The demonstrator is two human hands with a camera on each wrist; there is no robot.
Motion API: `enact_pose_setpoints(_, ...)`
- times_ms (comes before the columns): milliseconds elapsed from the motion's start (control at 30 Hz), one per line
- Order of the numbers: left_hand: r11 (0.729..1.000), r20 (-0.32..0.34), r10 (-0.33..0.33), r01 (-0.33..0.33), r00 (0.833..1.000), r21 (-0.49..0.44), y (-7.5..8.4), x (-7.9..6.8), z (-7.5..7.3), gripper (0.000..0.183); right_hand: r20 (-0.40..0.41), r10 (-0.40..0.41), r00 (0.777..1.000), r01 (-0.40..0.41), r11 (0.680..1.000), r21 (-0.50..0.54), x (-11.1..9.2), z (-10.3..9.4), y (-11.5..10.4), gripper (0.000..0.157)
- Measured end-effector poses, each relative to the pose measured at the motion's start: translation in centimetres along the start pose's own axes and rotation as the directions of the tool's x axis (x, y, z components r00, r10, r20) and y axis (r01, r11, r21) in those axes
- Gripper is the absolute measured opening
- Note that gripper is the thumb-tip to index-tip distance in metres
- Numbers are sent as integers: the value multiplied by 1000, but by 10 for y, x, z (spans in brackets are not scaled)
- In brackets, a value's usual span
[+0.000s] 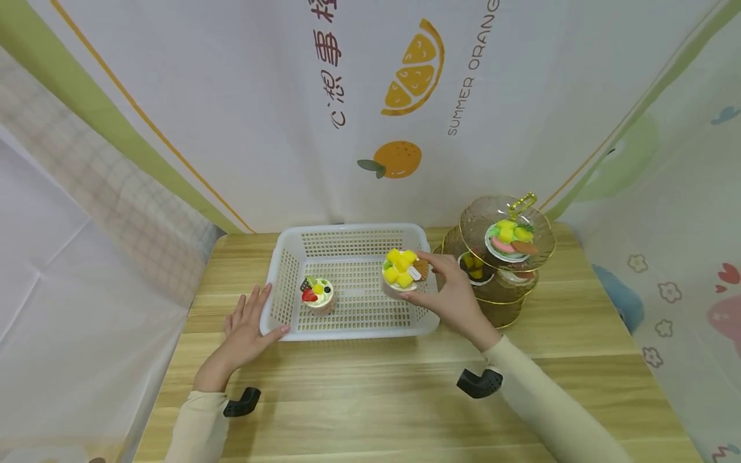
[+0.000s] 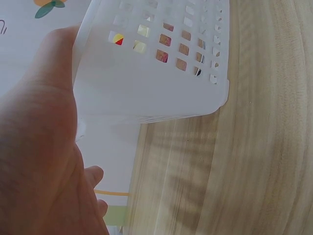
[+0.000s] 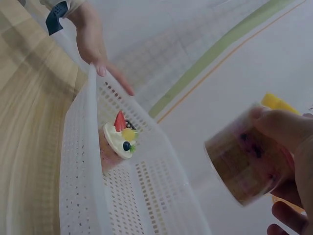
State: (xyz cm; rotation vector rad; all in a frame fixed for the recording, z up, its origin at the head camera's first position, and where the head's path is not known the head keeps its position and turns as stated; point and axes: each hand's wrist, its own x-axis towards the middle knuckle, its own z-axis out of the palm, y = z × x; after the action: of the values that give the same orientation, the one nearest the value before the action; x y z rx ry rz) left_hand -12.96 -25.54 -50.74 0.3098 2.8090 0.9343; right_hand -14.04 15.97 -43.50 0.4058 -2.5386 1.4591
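A white plastic basket [image 1: 353, 334] with perforated sides stands on the table. Inside it, toward the left, sits a fruit-topped dessert cup [image 1: 318, 295] with strawberry and cream. My right hand [image 1: 448, 292] grips a second dessert cup [image 1: 399, 273], topped with yellow cubes and a biscuit. That cup [image 3: 249, 156] is held tilted above the basket's right part in the right wrist view. My left hand [image 1: 246, 328] rests on the basket's left rim, fingers spread fairly straight and thumb along the front corner. Part of the left fingers is hidden in the left wrist view.
A tiered stand [image 1: 506, 302] with gold edges is right of the basket. On its top tier lies a plate of fruit-like pieces [image 1: 509, 241]; more dessert items [image 1: 476, 267] sit below. Printed cloth [image 1: 347, 199] hangs behind the wooden table [image 1: 370, 399].
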Motion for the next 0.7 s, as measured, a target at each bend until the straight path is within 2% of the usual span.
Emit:
enact_pose_setpoints(167, 1000, -2, 3, -3, 1000, -5, -1, 0, 1, 98, -134, -42, 990, 39, 999, -25, -35, -23, 5, 76)
enact_pose_setpoints(300, 1000, -3, 3, -3, 1000, -1, 0, 1, 1, 98, -209, -28, 978, 14, 998, -68, -61, -38, 16, 78)
enact_pose_setpoints(500, 1000, -4, 1, -1, 1000, -3, 1, 1, 1, 98, -273, 50, 961, -75, 994, -82, -92, -50, 30, 78)
enact_pose_setpoints(700, 1000, -10, 6, -6, 1000, 1, 0, 1, 1, 98, -305, 159, 939, -185, 981, -60, -112, -44, 41, 79)
